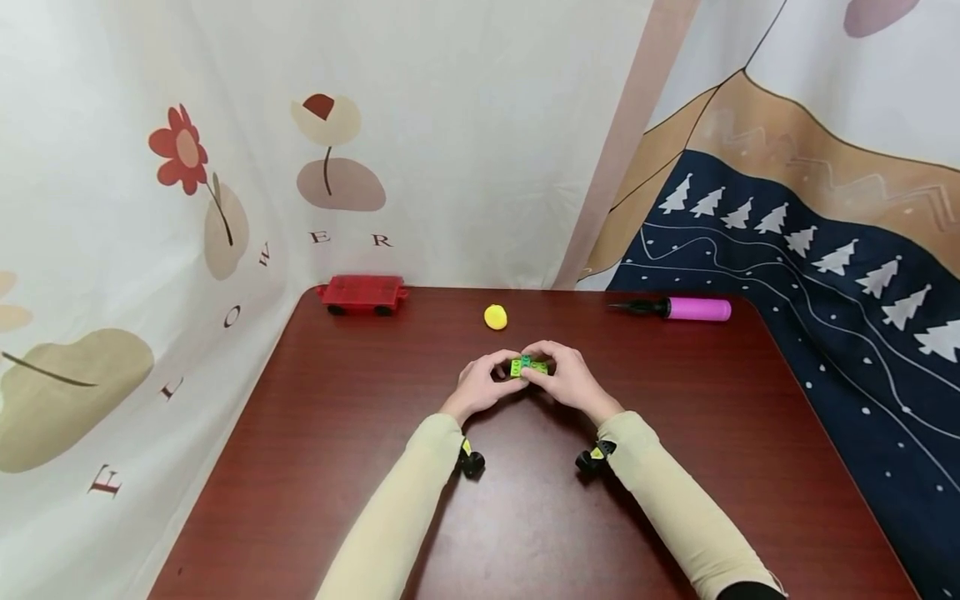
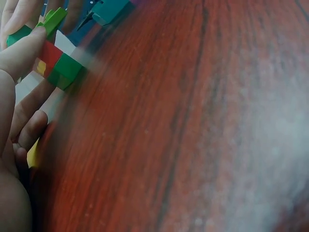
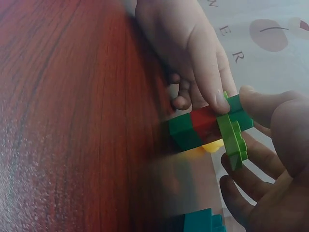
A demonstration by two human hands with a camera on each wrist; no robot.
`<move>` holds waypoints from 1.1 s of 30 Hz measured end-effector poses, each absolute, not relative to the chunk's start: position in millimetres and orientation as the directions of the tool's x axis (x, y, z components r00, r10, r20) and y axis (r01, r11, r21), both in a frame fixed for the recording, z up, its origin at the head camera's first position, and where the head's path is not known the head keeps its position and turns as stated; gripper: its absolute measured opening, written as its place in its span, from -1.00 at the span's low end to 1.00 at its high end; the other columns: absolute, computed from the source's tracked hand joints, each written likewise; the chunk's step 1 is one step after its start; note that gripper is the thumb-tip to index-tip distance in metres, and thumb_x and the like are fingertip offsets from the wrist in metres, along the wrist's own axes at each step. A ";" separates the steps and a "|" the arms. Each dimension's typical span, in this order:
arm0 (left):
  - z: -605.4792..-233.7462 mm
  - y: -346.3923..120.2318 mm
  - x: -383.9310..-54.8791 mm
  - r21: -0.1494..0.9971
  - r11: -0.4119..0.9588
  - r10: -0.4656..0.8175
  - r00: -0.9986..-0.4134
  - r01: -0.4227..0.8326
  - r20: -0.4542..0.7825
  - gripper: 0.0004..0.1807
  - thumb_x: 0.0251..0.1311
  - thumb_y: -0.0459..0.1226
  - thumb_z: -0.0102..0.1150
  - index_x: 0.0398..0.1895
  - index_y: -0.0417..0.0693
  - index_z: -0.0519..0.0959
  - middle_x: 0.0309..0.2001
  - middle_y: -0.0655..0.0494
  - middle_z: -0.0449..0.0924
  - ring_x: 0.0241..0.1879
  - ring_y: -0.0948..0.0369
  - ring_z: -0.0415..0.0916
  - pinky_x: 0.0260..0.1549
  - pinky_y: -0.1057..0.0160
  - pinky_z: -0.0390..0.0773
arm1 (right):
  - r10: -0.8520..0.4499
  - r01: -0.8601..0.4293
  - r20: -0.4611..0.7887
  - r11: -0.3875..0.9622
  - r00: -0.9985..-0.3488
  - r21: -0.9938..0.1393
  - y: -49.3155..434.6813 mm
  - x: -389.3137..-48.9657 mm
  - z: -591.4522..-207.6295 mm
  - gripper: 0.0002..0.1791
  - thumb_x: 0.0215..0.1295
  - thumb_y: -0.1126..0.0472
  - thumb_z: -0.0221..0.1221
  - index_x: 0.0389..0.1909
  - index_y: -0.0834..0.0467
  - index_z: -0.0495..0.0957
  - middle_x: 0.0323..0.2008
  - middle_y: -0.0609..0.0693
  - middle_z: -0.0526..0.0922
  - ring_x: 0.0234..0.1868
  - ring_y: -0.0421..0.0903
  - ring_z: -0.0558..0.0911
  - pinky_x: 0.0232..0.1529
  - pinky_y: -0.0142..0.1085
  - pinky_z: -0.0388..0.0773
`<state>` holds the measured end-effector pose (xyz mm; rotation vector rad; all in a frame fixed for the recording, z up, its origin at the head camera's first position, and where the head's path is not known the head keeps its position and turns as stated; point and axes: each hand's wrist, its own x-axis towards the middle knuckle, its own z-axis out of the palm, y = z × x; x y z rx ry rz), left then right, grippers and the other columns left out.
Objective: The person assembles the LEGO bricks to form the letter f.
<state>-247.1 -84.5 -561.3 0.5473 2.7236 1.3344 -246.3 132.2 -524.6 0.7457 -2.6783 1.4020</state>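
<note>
A small stack of toy building blocks is held between both hands just above the table. A green block forms its lower end, then comes a red block, a flat lime-green studded piece set crosswise, and a darker green block on top. My left hand grips the stack, thumb on the lime piece. From the other side my right hand holds the top end, its thumb at the dark green block and other fingers around the lime piece. A teal studded block sits close by, unseen in the head view.
Along the back edge of the brown table are a red toy wagon at the left, a round yellow thing in the middle, and a pink-handled tool with a black tapered tip at the right. Printed cloths hang behind.
</note>
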 end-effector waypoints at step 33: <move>-561.6 -83.9 -244.3 0.793 0.548 0.340 -0.937 0.266 0.079 -0.49 0.28 0.16 0.40 0.28 0.38 0.62 -0.03 0.30 0.63 -0.14 0.27 0.52 -0.13 0.15 0.48 | -0.468 -0.415 0.111 0.620 -0.877 -0.666 212.3 -252.2 -507.0 -0.55 0.29 0.52 0.22 0.18 0.22 0.66 0.14 0.12 0.67 0.14 0.11 0.63 0.18 0.12 0.58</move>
